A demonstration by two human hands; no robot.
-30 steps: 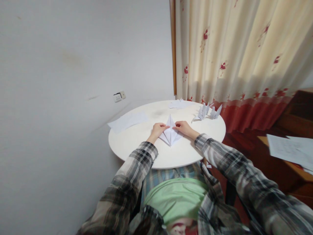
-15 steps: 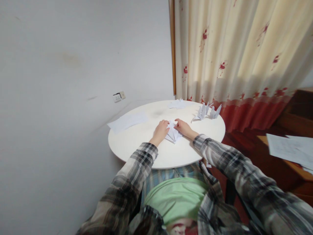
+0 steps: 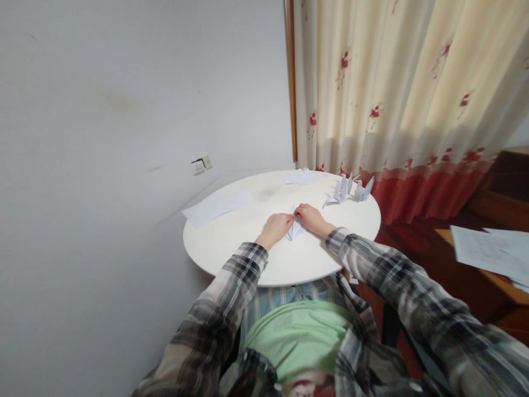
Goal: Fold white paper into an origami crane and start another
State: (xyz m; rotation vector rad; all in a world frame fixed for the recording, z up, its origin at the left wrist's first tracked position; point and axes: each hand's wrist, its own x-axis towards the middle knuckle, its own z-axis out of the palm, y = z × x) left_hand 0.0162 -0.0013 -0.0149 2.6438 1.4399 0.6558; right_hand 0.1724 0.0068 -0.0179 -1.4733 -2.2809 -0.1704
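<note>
white paper [image 3: 292, 231] is folded w/ pointy top

A piece of white origami paper [image 3: 292, 234], folded into a small, sharply creased shape, lies on the round white counter [image 3: 231, 242] between the left hand [image 3: 278, 227] and the right hand [image 3: 310, 217], one pointed tip at its far end, another at its near end, its sides partly hidden.
</note>
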